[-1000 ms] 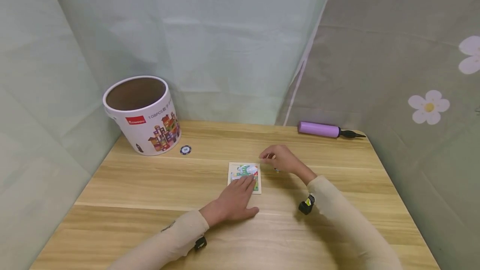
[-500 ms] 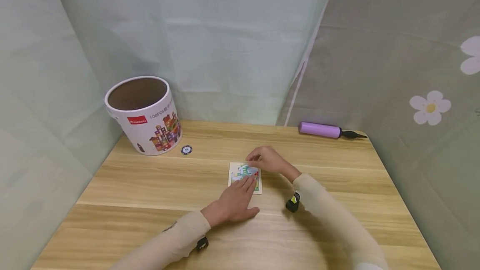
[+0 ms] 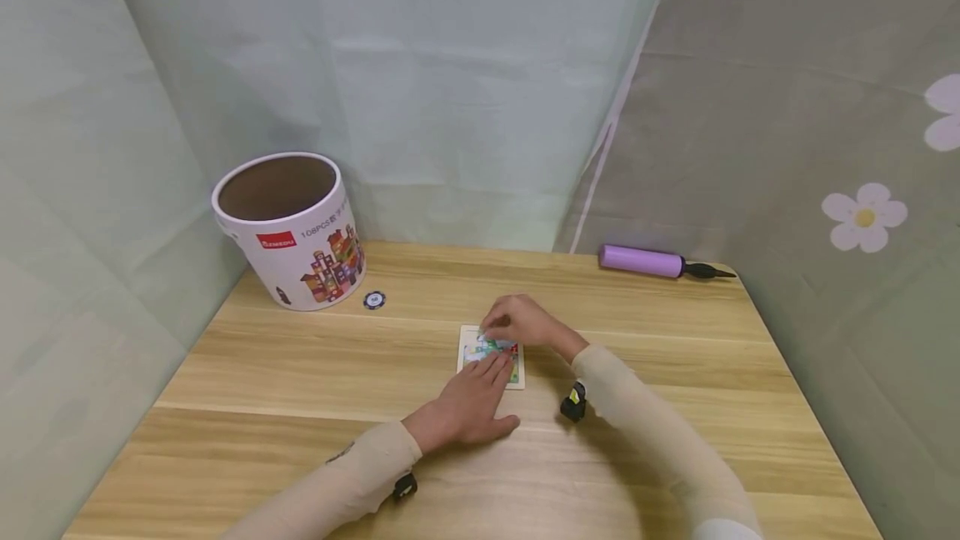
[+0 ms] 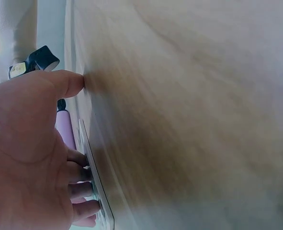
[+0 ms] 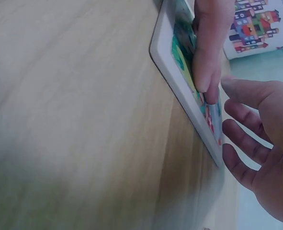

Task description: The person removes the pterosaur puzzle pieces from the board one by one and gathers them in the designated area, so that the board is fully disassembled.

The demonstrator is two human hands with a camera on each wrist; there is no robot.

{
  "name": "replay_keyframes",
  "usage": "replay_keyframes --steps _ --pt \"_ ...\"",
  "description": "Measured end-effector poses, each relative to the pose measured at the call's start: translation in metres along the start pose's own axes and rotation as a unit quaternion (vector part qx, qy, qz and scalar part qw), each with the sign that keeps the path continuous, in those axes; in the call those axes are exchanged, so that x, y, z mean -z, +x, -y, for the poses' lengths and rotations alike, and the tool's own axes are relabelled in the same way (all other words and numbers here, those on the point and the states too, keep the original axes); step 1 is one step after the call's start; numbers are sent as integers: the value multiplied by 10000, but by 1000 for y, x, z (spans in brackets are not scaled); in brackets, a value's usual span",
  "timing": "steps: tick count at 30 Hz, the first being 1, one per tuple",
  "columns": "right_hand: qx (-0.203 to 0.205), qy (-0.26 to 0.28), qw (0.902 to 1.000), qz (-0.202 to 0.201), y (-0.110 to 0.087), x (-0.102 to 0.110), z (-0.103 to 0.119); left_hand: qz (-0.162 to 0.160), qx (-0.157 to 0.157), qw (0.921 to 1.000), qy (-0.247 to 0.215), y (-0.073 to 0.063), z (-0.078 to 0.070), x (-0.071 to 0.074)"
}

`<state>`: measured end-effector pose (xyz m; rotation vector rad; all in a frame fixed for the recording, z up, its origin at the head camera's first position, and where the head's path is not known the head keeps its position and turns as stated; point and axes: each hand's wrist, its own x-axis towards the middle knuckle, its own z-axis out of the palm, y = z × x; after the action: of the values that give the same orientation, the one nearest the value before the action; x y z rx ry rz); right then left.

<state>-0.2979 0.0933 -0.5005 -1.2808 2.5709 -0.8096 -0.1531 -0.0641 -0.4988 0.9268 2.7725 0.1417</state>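
A small square jigsaw board (image 3: 521, 373) with a pale rim and a colourful picture lies flat on the wooden table. My left hand (image 3: 468, 402) rests on its lower part, fingers straight and together, thumb spread onto the tabletop. Over the board's upper edge, my right hand (image 3: 517, 319) reaches in with bent fingers, its thumb and index finger pinching a small pale puzzle piece (image 3: 482, 338) at the picture. In the right wrist view, the thumb and index tips meet beside the left fingers (image 5: 208, 52), which partly hide the pinch; the other right fingers are spread.
A white bucket (image 3: 288, 265) with printed toy blocks stands at the back left, a poker chip (image 3: 374, 300) beside it. The purple hand pump (image 3: 641, 261) lies along the back right edge. Fabric curtains (image 3: 465, 107) enclose the table.
My right hand has moved left from the table beside the board to above its upper edge, its fingertips now down at the picture. The left hand has stayed in place.
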Motion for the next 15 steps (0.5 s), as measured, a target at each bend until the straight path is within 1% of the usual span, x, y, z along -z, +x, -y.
replay_keyframes --steps 4,10,15 --pt "80 -13 9999 73 2 -3 1 0 -7 10000 -51 -1 0 1" --pt "-51 -106 9996 243 5 -5 2 10 9 9999 -161 -1 0 1" --pt "-130 -82 9995 282 6 -5 4 17 -21 9998 -193 -1 0 2"
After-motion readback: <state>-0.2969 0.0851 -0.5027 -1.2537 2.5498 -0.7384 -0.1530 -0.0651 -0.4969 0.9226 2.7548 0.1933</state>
